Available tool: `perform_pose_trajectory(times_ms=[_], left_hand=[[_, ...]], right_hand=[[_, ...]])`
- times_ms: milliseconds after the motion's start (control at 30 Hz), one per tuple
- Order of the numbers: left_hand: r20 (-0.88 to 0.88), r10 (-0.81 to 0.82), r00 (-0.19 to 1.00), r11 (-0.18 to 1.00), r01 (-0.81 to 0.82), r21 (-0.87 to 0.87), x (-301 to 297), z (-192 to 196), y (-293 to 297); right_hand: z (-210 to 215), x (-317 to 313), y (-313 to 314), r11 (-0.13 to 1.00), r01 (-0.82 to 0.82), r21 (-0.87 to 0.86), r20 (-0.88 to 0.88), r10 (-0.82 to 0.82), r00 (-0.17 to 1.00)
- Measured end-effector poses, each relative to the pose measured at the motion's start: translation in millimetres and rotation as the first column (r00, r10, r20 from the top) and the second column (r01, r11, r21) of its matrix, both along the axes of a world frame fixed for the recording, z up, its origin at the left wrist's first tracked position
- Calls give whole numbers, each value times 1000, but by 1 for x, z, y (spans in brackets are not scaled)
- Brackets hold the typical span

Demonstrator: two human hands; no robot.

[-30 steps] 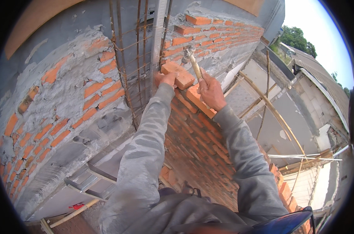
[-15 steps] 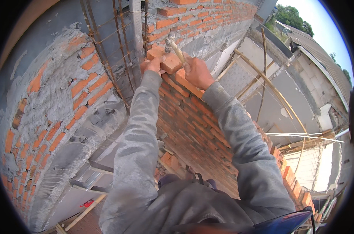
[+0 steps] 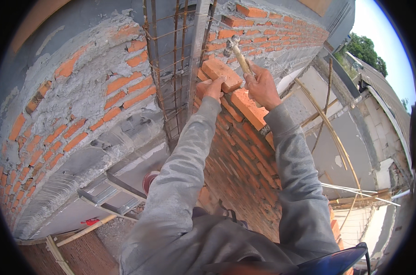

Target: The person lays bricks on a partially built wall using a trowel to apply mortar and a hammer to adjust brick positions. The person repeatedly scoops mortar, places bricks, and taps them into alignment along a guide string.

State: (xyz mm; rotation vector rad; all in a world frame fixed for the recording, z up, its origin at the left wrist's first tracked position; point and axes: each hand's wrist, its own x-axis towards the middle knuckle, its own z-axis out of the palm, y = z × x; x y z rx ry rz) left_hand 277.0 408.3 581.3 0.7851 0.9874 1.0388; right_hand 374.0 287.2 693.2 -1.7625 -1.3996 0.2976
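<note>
An orange-red brick [image 3: 221, 73] lies at the top of the brick wall beside the upright rebar, tilted across the courses. My left hand [image 3: 211, 89] is closed on its near end, thumb on top. In my right hand [image 3: 264, 86] is a hammer [image 3: 240, 58], gripped by its light wooden handle. The hammer's grey, mortar-crusted head points away from me, over the far side of the brick and apart from it. Another brick [image 3: 250, 109] sits on the wall's top, just below my right hand.
Thin rebar [image 3: 176, 59] and a grey upright post [image 3: 199, 55] stand left of the bricks. A mortar-smeared brick wall [image 3: 79, 91] fills the left. Bamboo poles [image 3: 327, 123] cross at right. Far below left lies a metal frame [image 3: 112, 192].
My view has shifted, so the wall and both hands appear farther right. The hammer has lifted a little from the brick. My left hand still holds the brick.
</note>
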Motion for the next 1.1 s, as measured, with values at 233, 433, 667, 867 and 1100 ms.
perform_pose_trajectory(times_ms=[233, 433, 667, 867, 1100], left_hand=[[111, 94, 989, 995, -91, -37, 19, -22, 4], [248, 9, 969, 998, 7, -64, 42, -52, 18], [269, -42, 962, 993, 69, -95, 25, -31, 9], [310, -55, 949, 991, 90, -100, 16, -18, 3], [70, -43, 997, 998, 45, -32, -2, -34, 14]], right_hand=[[-20, -9, 10, 999, 37, 15, -39, -36, 999], [-29, -6, 23, 1000, 16, -23, 243, -10, 970], [-37, -10, 24, 998, 31, -51, 290, -15, 957], [-38, -8, 19, 998, 58, -9, 347, -52, 936], [-41, -23, -24, 988, 20, 150, -19, -17, 1000]])
